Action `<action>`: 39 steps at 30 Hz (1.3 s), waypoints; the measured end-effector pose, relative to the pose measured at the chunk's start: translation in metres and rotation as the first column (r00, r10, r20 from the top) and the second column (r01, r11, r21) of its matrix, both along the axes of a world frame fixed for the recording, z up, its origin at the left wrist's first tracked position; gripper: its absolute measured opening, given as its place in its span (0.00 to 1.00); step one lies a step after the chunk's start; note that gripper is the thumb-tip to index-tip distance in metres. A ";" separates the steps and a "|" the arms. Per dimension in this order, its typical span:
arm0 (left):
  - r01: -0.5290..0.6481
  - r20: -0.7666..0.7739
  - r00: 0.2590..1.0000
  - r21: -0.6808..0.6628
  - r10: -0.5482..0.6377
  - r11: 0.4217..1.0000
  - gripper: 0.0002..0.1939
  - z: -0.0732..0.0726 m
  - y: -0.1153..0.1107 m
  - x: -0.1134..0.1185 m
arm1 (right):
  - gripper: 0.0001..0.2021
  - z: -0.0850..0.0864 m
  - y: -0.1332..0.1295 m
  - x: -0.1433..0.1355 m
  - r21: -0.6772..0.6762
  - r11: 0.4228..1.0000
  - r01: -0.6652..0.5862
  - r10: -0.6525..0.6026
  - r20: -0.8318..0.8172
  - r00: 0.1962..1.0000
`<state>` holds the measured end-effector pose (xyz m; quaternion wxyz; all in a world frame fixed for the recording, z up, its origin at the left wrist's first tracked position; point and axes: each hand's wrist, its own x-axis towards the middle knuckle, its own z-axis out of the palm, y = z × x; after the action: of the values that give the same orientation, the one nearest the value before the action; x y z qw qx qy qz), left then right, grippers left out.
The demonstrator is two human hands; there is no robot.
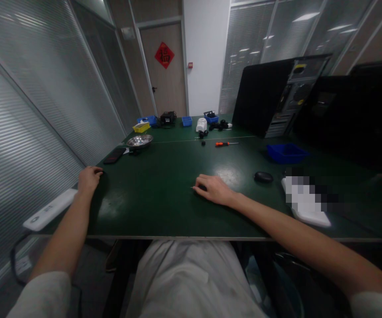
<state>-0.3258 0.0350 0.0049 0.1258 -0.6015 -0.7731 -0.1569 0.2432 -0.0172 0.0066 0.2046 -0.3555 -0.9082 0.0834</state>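
My left hand (90, 179) rests at the left edge of the green table (151, 190), fingers bent together; whether anything lies under them is hidden. A white power strip (50, 210) is just below it, and a dark phone (114, 155) lies beyond it. Near the middle, my right hand (212, 189) rests on the tabletop with thumb and fingers pinched on a small thin item, too small to name, whose tip pokes out to the left. To the right of that hand sits a black mouse (263, 177).
Toward the back are a metal bowl (139, 141), a yellow tray (141, 127), an orange screwdriver (223, 144) and small black parts (220, 125). A blue tray (287, 153) and a tall computer case (264, 97) stand at the right.
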 end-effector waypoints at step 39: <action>0.621 0.113 0.777 0.018 -0.619 0.783 0.13 0.025 -0.021 0.209 | 0.10 0.000 -0.001 0.000 -0.007 1.000 0.012 -0.012 -0.006 1.000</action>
<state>-0.1168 0.0138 0.0297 0.0172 -0.8138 -0.5395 -0.2155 0.2429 -0.0184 0.0067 0.2066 -0.3614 -0.9051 0.0867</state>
